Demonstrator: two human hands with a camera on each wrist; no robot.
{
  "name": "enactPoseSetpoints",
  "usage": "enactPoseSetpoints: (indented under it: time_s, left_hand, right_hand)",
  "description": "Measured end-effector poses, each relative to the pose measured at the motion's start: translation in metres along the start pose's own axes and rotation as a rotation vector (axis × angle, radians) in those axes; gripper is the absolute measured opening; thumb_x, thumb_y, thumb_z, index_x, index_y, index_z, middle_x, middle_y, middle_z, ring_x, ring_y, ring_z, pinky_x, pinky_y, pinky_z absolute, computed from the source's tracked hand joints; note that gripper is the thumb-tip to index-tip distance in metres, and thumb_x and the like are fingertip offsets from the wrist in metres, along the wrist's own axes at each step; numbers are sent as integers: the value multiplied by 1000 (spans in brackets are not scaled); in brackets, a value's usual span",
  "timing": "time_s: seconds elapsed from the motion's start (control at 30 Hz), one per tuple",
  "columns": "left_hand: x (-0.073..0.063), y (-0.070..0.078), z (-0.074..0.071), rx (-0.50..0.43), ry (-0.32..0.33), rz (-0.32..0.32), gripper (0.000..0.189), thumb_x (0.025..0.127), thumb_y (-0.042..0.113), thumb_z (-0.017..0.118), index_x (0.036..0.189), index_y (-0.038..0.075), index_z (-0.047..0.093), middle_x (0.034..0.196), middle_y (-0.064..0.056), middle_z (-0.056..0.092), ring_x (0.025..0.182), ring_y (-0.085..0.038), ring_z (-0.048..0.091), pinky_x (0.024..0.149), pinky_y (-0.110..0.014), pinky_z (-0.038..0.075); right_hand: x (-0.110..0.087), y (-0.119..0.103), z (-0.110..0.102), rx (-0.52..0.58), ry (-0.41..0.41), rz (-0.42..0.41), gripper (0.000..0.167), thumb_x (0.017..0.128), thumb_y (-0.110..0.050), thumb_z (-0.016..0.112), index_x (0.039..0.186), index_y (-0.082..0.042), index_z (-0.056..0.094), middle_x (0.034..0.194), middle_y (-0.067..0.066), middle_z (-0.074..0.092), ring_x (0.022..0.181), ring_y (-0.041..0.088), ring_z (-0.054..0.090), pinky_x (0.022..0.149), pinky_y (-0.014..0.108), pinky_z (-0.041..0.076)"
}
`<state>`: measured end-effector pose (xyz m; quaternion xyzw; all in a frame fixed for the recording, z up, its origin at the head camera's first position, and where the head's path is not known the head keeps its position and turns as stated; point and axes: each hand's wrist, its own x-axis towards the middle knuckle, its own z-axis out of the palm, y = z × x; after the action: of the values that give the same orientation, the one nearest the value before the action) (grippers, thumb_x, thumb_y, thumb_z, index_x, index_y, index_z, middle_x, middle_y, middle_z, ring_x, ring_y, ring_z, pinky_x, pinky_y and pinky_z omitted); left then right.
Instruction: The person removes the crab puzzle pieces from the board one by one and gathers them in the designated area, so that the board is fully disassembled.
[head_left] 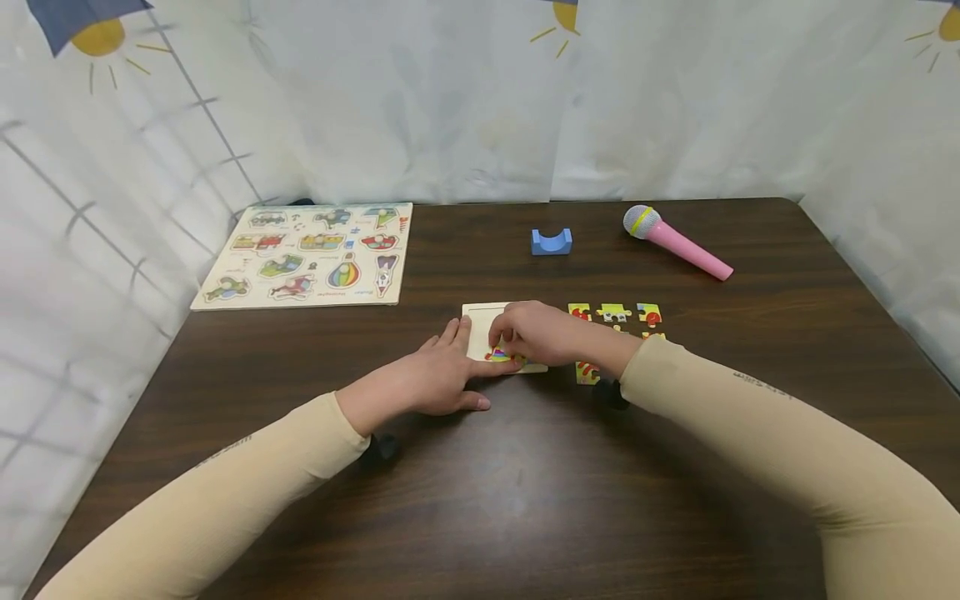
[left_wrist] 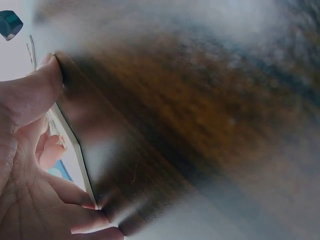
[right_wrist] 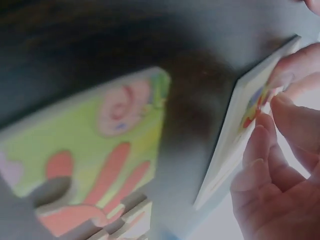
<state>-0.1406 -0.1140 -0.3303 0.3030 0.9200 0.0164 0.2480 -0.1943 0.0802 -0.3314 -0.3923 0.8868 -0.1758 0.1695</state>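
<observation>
A small pale wooden puzzle board [head_left: 478, 321] lies flat on the table under both hands. My left hand [head_left: 442, 377] spreads its fingers along the board's left and near edges, steadying it; in the left wrist view, its fingers [left_wrist: 82, 217] touch the rim. From the right, my right hand [head_left: 542, 332] reaches over the board. Its thumb and fingertips pinch a colourful jigsaw piece [head_left: 498, 355] low on the board. The right wrist view shows this piece [right_wrist: 250, 112] at the board's surface, partly hidden by fingers.
Several yellow-green jigsaw pieces [head_left: 614, 313] lie right of the board, partly under the right forearm. A larger vehicle puzzle board [head_left: 315, 287] is at the back left. Behind stand a blue curved block [head_left: 551, 247] and a pink toy microphone [head_left: 686, 247]. White curtains [head_left: 480, 108] border the table.
</observation>
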Motion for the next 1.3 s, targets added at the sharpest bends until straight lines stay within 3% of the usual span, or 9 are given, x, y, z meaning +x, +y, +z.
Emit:
enactPoseSetpoints:
  time_s: [0.37, 0.57, 0.7, 0.93, 1.13, 1.3]
  left_hand:
    - [0, 1, -1, 2, -9, -7, 66, 99, 49, 62, 157, 50, 30, 165, -39, 3, 154, -55, 7, 118, -64, 30]
    - [1, 1, 0, 11, -6, -6, 66, 99, 49, 62, 157, 50, 31, 164, -39, 4, 154, -55, 8, 118, -65, 30]
    - [0, 1, 1, 12, -8, -9, 66, 99, 49, 62, 157, 50, 30, 165, -39, 3, 154, -55, 8, 118, -64, 30]
    - [0, 2, 3, 14, -6, -6, 68, 98, 49, 64, 157, 48, 32, 164, -39, 7, 154, -56, 9, 118, -63, 30]
    - [0, 2, 3, -3, -16, -23, 68, 98, 48, 64, 157, 49, 32, 165, -38, 5, 154, -55, 8, 119, -63, 29]
    - [0, 3, 1, 1, -11, -23, 67, 98, 48, 64, 156, 50, 32, 165, -39, 4, 154, -55, 10, 119, -63, 29]
  right_hand:
    - [6, 1, -6, 147, -46, 65, 4, 97, -11, 71, 100, -9, 73, 93, 2, 69, 82, 15, 59, 78, 29, 51]
    - [8, 2, -4, 190, -46, 81, 12, 93, -11, 75, 103, -7, 71, 89, 3, 68, 80, 13, 59, 78, 27, 51]
    - [9, 3, -4, 208, -69, 95, 14, 95, -11, 73, 108, -6, 72, 91, 3, 70, 80, 12, 60, 78, 26, 52]
    - [12, 5, -7, 232, -101, 117, 7, 98, -11, 68, 101, -6, 72, 90, 3, 69, 78, 13, 59, 74, 25, 50]
    - [8, 6, -14, 248, -58, 117, 6, 100, -13, 66, 101, -8, 70, 88, 2, 65, 80, 15, 56, 77, 27, 48]
    - [-12, 14, -26, 281, 21, 119, 5, 100, -14, 67, 100, -10, 70, 86, 3, 64, 80, 17, 55, 75, 30, 48]
